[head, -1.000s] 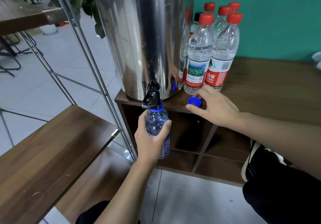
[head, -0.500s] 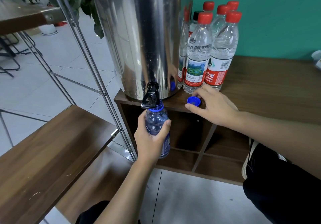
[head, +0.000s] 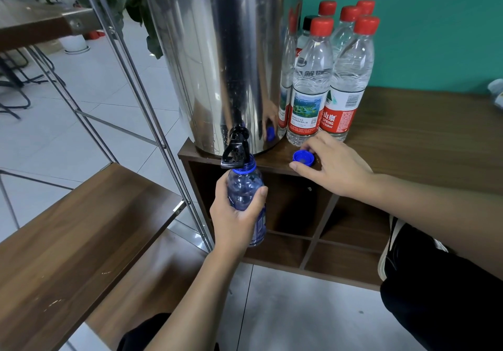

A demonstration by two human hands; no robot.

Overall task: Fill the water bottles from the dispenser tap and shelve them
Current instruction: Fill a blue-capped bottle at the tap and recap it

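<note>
Bright, sharp; edges perhaps bowed.

**Blue bottle held under the tap**

Left hand (head: 236, 216) wrapped round an uncapped blue bottle (head: 246, 195), mouth right below the black tap (head: 236, 148) of a steel dispenser (head: 217, 51). Right hand (head: 333, 167) resting on the wooden cabinet top (head: 422, 138), fingertips touching a blue cap (head: 303, 158) lying open side up. Just beyond the right hand, a cluster of clear red-capped bottles (head: 326, 78). Left of the left hand, a wooden shelf (head: 68, 228) on a metal frame.
</note>
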